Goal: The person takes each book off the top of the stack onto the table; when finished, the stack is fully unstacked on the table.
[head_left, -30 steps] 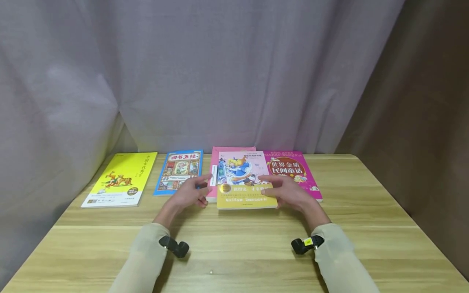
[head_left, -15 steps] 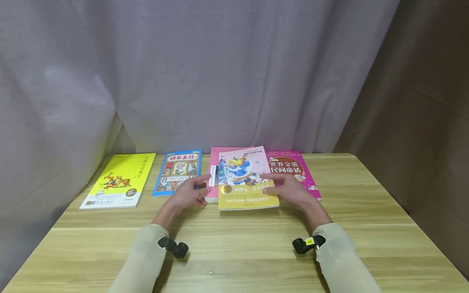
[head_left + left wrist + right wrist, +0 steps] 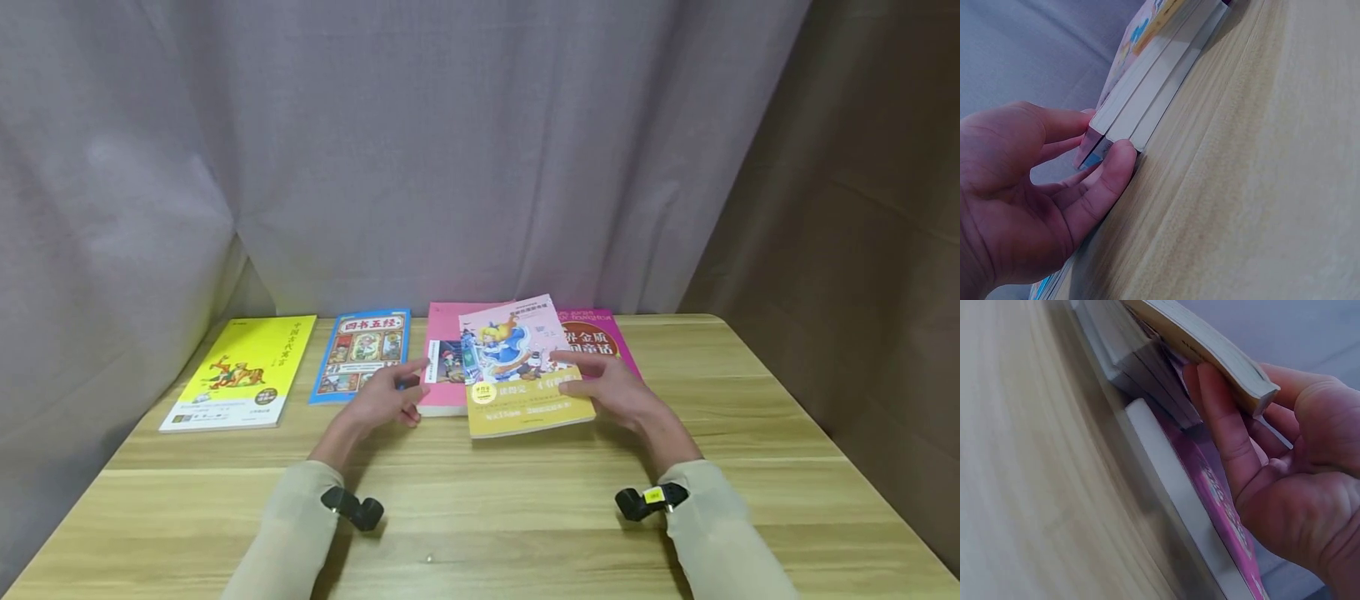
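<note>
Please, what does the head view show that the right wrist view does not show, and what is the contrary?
Only the head view: the left hand, the yellow book and the blue book.
Only the right wrist view: fingers against the underside of the held book.
Both: the right hand gripping this book, the magenta book and the table.

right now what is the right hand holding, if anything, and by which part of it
The right hand pinches the yellow-banded book by its right edge, lower half.
</note>
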Motion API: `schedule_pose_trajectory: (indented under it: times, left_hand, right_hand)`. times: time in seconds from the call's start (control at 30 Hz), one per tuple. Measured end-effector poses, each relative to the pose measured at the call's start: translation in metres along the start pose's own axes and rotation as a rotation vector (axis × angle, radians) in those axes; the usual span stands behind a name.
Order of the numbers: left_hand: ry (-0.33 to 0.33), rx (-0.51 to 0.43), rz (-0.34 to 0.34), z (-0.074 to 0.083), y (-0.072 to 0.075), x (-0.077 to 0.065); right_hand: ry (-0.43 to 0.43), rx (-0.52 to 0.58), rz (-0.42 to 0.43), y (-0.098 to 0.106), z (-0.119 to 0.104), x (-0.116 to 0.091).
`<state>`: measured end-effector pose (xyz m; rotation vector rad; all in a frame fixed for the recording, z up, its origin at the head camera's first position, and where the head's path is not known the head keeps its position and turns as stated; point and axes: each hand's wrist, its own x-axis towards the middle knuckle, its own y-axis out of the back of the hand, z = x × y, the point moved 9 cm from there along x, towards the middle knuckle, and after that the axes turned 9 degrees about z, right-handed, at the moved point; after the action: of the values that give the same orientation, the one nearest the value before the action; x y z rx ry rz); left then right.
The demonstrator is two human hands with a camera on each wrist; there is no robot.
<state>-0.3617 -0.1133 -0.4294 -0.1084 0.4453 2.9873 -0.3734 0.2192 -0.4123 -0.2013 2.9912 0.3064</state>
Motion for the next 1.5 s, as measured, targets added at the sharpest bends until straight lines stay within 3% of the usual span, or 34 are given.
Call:
schedule_pose_trajectory:
  times: [0.6, 0.83, 1.03, 1.5]
  left_hand:
    - [0.001, 0.020, 0.018, -0.001, 0.002, 0.000]
    - [0.009, 0.022, 0.014, -0.002, 0.000, 0.000]
    - [0.007, 0.018, 0.010, -0.001, -0.001, 0.001]
    - [-0.009, 0.023, 0.008, -0.004, 0.002, 0.002]
  right_hand:
    - [0.009, 0.002, 0.085, 0.064, -0.012, -0.017]
    - [-0.002, 0.013, 0.130, 0.104, -0.016, -0.029]
    - [0.000, 0.085, 0.139, 0.142, -0.010, -0.036]
    - [-0.053, -0.187, 0.230, 0.205, -0.005, -0.052]
